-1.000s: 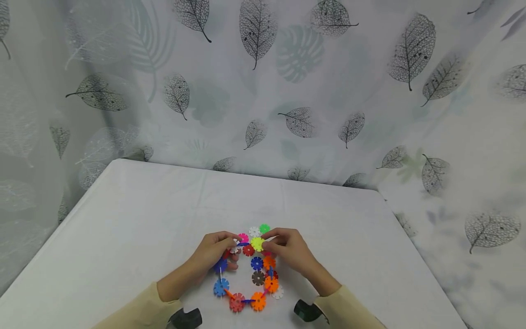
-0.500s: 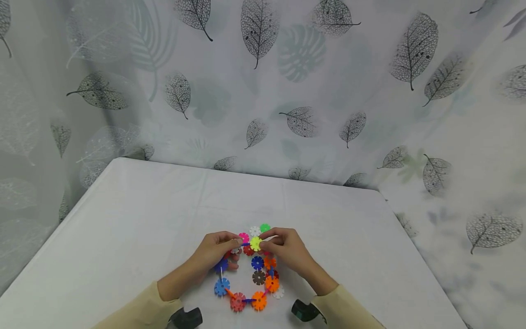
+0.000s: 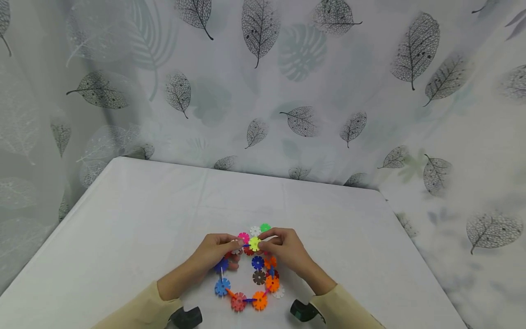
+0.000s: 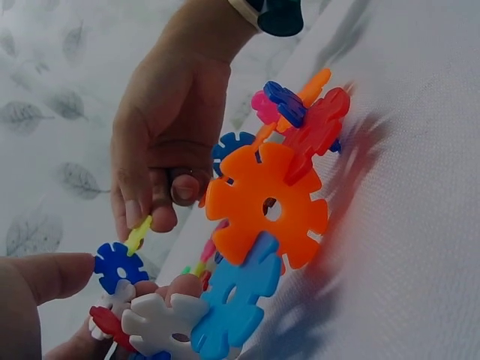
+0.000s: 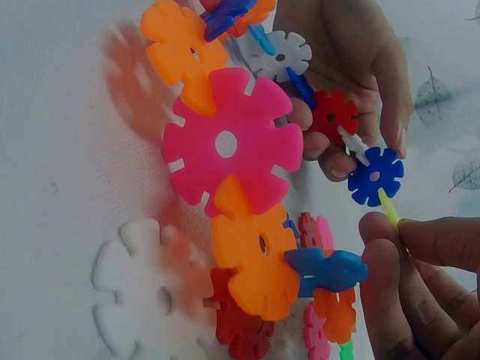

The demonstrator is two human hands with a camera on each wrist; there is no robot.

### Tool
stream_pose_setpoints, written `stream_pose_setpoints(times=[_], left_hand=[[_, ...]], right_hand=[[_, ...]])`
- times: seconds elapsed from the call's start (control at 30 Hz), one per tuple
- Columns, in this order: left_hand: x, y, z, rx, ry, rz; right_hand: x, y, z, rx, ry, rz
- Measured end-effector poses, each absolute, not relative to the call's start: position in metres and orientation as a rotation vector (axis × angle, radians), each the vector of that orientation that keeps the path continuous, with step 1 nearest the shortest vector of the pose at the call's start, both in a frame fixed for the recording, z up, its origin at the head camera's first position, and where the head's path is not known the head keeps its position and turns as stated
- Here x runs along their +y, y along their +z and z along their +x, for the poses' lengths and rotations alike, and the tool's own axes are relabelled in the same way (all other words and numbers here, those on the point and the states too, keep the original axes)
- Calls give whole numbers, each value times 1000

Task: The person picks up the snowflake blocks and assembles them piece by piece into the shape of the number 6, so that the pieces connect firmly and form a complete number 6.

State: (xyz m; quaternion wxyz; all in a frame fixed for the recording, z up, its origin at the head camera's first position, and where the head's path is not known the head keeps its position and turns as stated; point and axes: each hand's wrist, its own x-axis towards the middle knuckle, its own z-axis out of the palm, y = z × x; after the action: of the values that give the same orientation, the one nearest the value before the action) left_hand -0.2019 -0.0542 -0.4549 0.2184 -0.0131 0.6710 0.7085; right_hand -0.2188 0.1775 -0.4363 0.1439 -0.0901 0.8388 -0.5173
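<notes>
Notched plastic snowflake discs, slotted edge to edge, make a looping chain on and above the table, with an orange disc (image 3: 260, 301) and a light blue disc (image 3: 222, 287) in its near part. My left hand (image 3: 211, 251) holds the chain's far-left end, with finger and thumb at a blue disc (image 5: 376, 176). Just behind that disc come a white disc and a red disc (image 5: 334, 112), against the left fingers. Between right thumb and forefinger, my right hand (image 3: 289, 249) pinches a yellow disc (image 3: 254, 244). Its edge meets the blue disc's rim; how deep it sits I cannot tell.
Loose discs lie about the chain: a green disc (image 3: 265, 227) and a white disc (image 3: 255, 230) beyond the hands, a brown disc (image 3: 259, 277) inside the loop. The white table (image 3: 328, 214) reaches back to a leaf-patterned curtain (image 3: 230, 100).
My right hand has shifted slightly left, bringing the yellow disc closer to the left fingers. The left hand and the rest of the chain have stayed nearly still.
</notes>
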Motion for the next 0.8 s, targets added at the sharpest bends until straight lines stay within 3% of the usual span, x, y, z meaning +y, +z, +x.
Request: stream_pose_setpoints(times=[0.8], left_hand=[[-63,-463,-205,1829,1935,106]], right_hand=[[169,-437,-219,2465,-1424,-288]])
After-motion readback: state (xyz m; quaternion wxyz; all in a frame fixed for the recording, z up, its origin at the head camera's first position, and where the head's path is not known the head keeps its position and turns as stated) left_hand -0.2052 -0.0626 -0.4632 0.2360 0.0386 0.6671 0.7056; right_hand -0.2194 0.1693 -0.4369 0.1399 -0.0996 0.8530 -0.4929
